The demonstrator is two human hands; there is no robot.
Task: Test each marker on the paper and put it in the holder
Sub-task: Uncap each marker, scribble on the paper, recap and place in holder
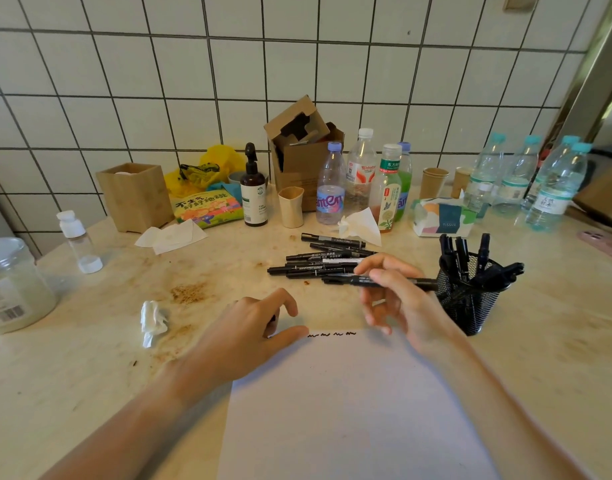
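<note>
Paper (349, 410) lies nearest, a white sheet on the beige counter (90, 393), with a short row of black squiggles (332, 334) along its far edge. The left hand (249, 336) rests on the sheet's far left corner, thumb stretched along the edge toward the squiggles, fingers curled; something small and dark shows under them, but whether they pinch it cannot be told. The right hand (391, 299) hovers above the far right corner and grips a black marker (394, 281) between thumb and fingers; the marker lies level, one end pointing left toward the pile, the other reaching the holder's rim.

The holder (471, 299), a black mesh cup, stands just right of that hand and already has several markers standing or leaning in it. Just beyond the hands a pile of markers (318, 265) lies flat on the counter, mostly side by side. Left of the paper sit a crumpled tissue (154, 322) and a brown stain (188, 292). Farther left stand a jar (13, 285) and a small clear bottle (77, 240).

Along the tiled wall (159, 81) stand a wooden box (135, 197), a pump bottle (253, 192), a cardboard box (303, 150), drink bottles (363, 181), a tissue pack (443, 218), paper cups (434, 181) and water bottles (529, 181).
</note>
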